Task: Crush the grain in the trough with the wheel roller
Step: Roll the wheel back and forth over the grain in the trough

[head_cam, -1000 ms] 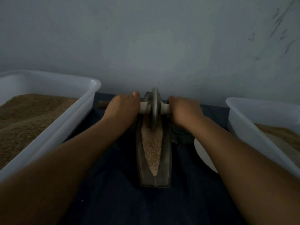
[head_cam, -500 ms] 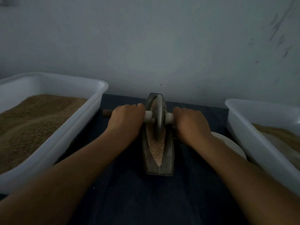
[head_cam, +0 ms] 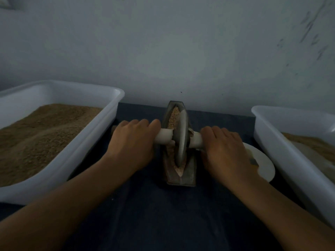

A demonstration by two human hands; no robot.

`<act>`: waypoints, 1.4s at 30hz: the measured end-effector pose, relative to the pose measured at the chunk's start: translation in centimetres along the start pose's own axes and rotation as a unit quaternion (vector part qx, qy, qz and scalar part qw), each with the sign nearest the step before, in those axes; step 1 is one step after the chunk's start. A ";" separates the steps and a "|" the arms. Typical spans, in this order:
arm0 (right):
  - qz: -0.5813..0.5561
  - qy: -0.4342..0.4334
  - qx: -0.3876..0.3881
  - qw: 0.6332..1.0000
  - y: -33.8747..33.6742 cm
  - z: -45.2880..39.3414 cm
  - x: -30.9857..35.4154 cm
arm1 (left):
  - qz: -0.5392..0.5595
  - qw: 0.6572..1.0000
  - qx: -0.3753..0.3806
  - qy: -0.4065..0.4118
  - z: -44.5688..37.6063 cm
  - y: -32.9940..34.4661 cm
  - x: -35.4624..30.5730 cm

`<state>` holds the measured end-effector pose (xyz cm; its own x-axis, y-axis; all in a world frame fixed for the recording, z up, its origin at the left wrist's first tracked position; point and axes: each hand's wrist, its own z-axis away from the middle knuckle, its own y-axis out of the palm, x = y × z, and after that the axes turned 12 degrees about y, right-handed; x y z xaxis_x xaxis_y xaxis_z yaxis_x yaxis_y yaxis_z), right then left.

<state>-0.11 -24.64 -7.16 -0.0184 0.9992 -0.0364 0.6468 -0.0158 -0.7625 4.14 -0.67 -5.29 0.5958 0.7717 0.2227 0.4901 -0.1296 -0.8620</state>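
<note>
Landmark: trough (head_cam: 178,176), a narrow dark boat-shaped vessel lying lengthwise on the dark table (head_cam: 163,218). Wheel roller (head_cam: 180,140) stands upright in the trough, disc in the groove, pale axle crossing it. Left hand (head_cam: 133,144) curls over the axle just left of the trough; right hand (head_cam: 223,147) curls over it just right of the trough. Versus 1.0 s ago: wheel has come from the trough's far end toward its near half; both hands came back with it. Grain (head_cam: 174,115) is pale tan, coarse, visible beyond the wheel and as a sliver at the near tip.
</note>
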 end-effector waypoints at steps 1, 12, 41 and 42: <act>-0.002 0.005 0.002 1.000 0.4 -0.2 -0.1 | -0.010 1.000 -0.002 -0.003 -0.3 0.3 0.1; 0.066 0.015 0.100 0.993 4.4 -8.2 -1.2 | -0.005 0.990 0.116 -0.082 -7.5 4.0 2.9; -0.011 0.006 0.053 0.998 -0.2 -0.9 -0.3 | 0.001 1.000 -0.004 -0.030 -0.4 0.7 -0.8; -0.014 0.008 0.045 0.999 -0.1 -0.7 -0.3 | 0.000 0.999 -0.023 -0.027 -0.1 0.7 -0.9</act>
<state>0.31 -24.89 -6.63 -0.0235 0.9997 -0.0051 0.5747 0.0093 -0.8183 3.99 -1.54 -6.08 0.5608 0.8040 0.1976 0.5199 -0.1562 -0.8398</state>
